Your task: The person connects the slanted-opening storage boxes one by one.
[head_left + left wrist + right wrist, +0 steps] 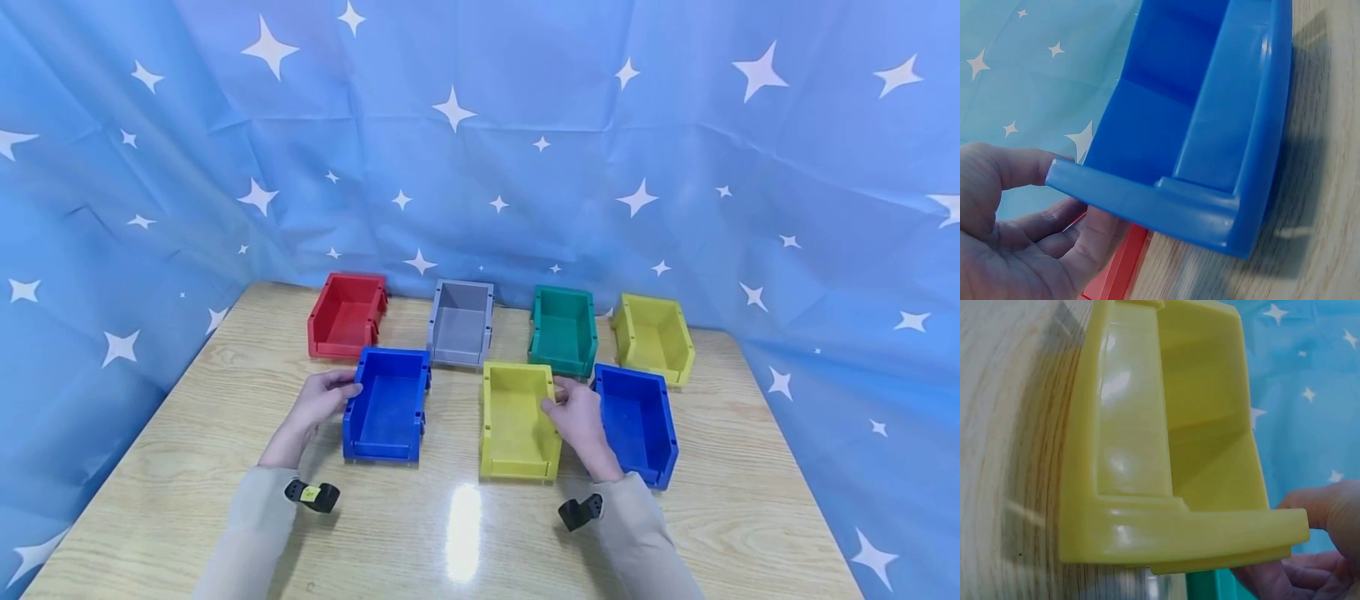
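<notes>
A blue open-front storage bin point(387, 408) is at the front left of the table. My left hand point(321, 402) pinches its left side wall, thumb over the rim and fingers outside, as the left wrist view also shows on the blue bin point(1141, 137). Right of it is a yellow bin point(519, 421). Its right side wall is pinched by my right hand point(576, 415); in the right wrist view the thumb lies on the yellow bin's point(1135, 531) rim side and the fingers beneath. A second blue bin point(636, 425) stands just beyond my right hand.
Behind stand a red bin point(347, 317), a grey bin point(461, 323), a green bin point(562, 331) and another yellow bin point(654, 340). A blue star-patterned curtain point(480, 167) hangs along the back edge of the wooden table point(405, 533).
</notes>
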Available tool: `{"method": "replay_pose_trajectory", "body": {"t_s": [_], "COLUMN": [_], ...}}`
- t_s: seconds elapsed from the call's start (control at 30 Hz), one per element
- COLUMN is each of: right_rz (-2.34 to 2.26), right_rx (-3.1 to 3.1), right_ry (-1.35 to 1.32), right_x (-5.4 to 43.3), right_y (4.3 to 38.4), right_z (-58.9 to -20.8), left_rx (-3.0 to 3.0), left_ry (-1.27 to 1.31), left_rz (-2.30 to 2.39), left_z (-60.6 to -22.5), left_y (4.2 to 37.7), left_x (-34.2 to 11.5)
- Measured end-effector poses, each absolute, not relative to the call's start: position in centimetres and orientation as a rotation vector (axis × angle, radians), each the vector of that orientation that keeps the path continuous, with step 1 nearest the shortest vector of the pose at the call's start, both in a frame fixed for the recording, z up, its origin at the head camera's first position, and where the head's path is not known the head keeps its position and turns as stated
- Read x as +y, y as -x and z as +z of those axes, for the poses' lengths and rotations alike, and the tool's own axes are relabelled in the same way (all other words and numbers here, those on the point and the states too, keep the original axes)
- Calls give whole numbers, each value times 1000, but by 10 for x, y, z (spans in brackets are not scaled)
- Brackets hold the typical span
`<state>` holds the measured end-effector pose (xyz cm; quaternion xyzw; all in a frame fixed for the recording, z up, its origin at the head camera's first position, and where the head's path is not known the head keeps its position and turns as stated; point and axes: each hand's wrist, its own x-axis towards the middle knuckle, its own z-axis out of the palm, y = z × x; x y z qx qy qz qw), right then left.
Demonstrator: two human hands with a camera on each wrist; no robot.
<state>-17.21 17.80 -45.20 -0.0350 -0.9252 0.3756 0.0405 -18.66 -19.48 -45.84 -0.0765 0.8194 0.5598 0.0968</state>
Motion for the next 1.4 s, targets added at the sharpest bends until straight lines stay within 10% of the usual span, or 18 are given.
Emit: {"method": "replay_pose_trajectory", "body": {"t_s": [1.4], "right_rz": [1273], "right_rx": [-2734], "right_ry": [59], "right_x": [158], "right_y": [181], "right_z": [-415], "left_rx": [2374], "left_ry": [231], "left_rz": [1713], "left_z": [-463], "left_y": [189], "left_x": [-180]}}
